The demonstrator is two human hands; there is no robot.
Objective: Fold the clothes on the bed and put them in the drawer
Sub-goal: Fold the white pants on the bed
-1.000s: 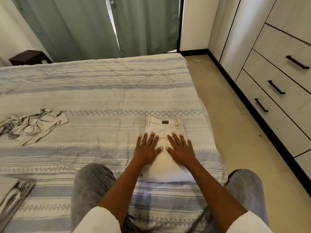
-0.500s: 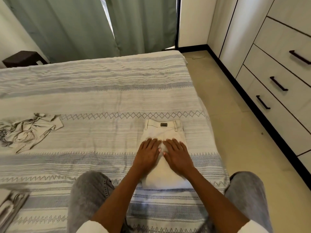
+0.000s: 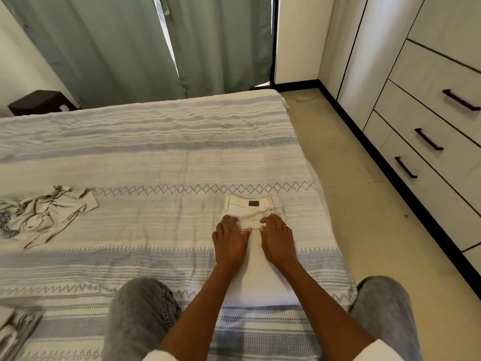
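My hands have slid up the folded white trousers [image 3: 256, 269]; left hand [image 3: 229, 243] and right hand [image 3: 277, 242] press with fingers curling on the fabric.

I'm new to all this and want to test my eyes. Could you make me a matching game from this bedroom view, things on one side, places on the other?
Things:
1. folded cream trousers
2. crumpled grey garment
3. drawer handles
4. green curtains

Places:
A. behind the far edge of the bed
B. left part of the bedspread
C. under both hands
D. right wall

Pairs: 1-C, 2-B, 3-D, 4-A
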